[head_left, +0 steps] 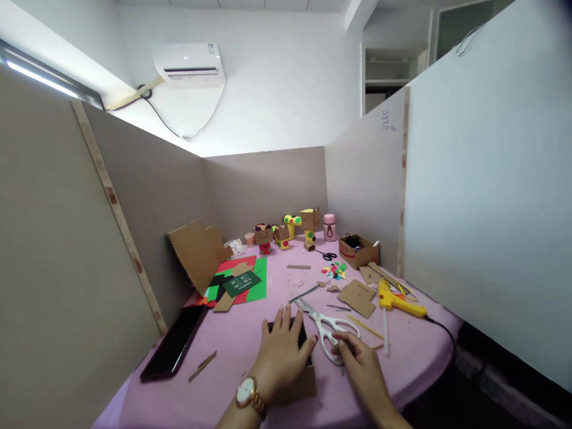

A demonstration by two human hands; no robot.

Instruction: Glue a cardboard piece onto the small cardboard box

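Brown cardboard with a dark upper face makes up the small boxy piece [300, 386] at the near edge of the pink cloth-covered table [236, 351], directly beneath the person's left hand [283, 351]. That hand lies palm down across it, fingers spread apart and pointing away from the body, the thumb held out to the right near the piece's side; it presses or rests on top rather than closing around anything. A gold-toned wristwatch with a white round dial [245, 391] circles the left wrist.

The two hands are apart. The right hand [363, 360] is half closed, its fingers bent and the thumb drawn in toward them, at the lower handle loop of the white-handled metal scissors [319, 320]. Whether it grips the loop, only touches it or pinches something small cannot be told. The scissors lie just right of the boxy piece, blades pointing away and to the left.

Beyond the right hand lie a thin yellow stick [364, 326], a slim whitish translucent stick [385, 333] and a yellow glue gun with a black cord [402, 304]. A flat brown cardboard piece [357, 298] sits between the scissors and the glue gun.
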